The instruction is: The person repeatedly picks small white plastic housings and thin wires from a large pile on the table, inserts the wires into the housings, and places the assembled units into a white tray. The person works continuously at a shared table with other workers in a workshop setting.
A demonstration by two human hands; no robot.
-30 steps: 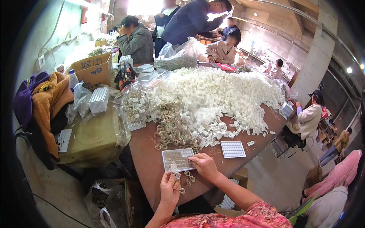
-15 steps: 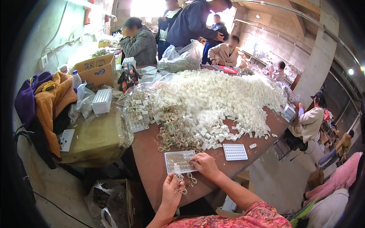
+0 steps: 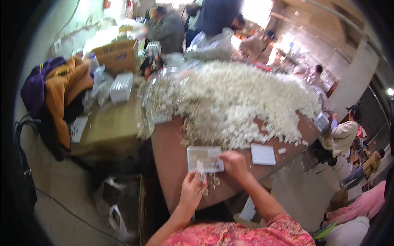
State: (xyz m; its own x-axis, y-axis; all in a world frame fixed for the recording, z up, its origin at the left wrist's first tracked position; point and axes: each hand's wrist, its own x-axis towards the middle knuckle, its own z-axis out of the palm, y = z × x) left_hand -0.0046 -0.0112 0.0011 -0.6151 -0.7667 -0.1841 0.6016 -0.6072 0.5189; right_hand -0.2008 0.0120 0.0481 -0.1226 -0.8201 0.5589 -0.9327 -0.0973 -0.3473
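My left hand (image 3: 190, 189) pinches a small clear plastic piece (image 3: 201, 176) upright at the near edge of a white compartment tray (image 3: 189, 159). Its fine detail is smeared by motion. Beige looped cords (image 3: 214, 181) lie by those fingers, just below the tray. At the tray's right end, my right hand (image 3: 234, 164) has its fingertips pressed together over the rim. Whatever they may hold is too small and blurred to name. A second white tray (image 3: 262, 155) with rows of small pockets rests on the brown table (image 3: 168, 164), to the right of my right hand.
A large heap of small clear-white plastic pieces (image 3: 246, 94) covers the table's far part, with tangled beige loops (image 3: 201, 129) at its near left. Cardboard box (image 3: 120, 57), stacked white trays (image 3: 121, 87) and jackets (image 3: 61, 84) are at left. Other people sit or stand beyond.
The whole view has shifted and blurred, with the table and trays now further right and higher. Both hands keep nearly the same places at the tray.
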